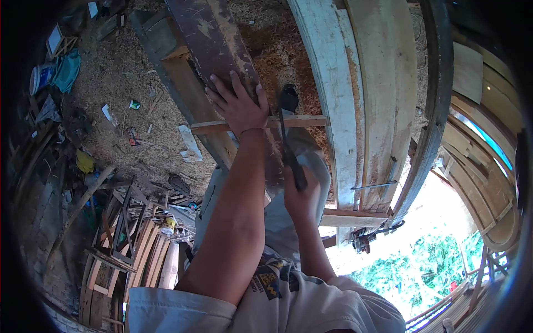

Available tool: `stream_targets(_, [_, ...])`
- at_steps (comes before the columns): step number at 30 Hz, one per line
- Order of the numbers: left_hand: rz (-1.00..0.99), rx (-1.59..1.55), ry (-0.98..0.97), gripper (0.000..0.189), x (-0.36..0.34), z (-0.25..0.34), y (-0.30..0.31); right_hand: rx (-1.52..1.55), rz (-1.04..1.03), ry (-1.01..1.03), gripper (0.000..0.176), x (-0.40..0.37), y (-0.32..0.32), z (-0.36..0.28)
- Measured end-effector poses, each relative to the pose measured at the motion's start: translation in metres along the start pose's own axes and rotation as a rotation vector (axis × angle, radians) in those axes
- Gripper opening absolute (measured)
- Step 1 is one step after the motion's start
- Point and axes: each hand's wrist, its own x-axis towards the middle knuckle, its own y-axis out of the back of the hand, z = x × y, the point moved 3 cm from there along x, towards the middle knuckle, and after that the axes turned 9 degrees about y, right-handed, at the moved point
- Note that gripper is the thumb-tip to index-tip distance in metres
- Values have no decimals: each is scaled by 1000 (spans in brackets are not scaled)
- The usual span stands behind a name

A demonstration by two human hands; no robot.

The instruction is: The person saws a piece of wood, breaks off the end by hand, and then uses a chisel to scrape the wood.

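My left hand (244, 109) lies flat with fingers spread on a scuffed dark brown plank (214, 39). Its wrist is over a thin wooden strip (304, 121) that runs crosswise over the plank. In my right hand (305, 197) is the dark handle of a handsaw (294, 169), fingers wrapped round it. The narrow blade appears almost edge-on and points away from me, overlapping the strip just right of my left hand. My leg and a dark shoe (289, 99) show below the strip.
Long pale boards (383, 83) lie side by side on the right, with a clamp (363, 241) near their close end. Wood shavings (133, 72) cover the ground. Stacked timber (147, 250) stands at lower left, and a green bag (68, 72) at upper left.
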Motion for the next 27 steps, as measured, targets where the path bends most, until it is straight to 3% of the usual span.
stream_targets(2, [15,-13,5,75,-2,-3,1,-64,10,65,17,34,-23,13])
stream_targets(6, [25,-25,-7,74,0,1,-1,12,90,87,17,3,1,-13])
stream_targets(9, [35,-21,-10,74,-3,-4,-2,20,-23,-87,20,-29,11,-3])
stream_targets(14, [72,-33,-40,75,-2,-3,-4,87,107,109,20,9,-19,8])
stream_targets(18, [57,-20,-22,75,-3,-4,-4,71,53,-36,20,-42,16,-2])
stream_targets(24, [14,-43,12,75,-4,-2,-4,-15,52,129,19,18,-12,13])
stream_targets(27, [5,-27,1,75,-2,-4,-5,78,53,-18,19,-31,16,-3])
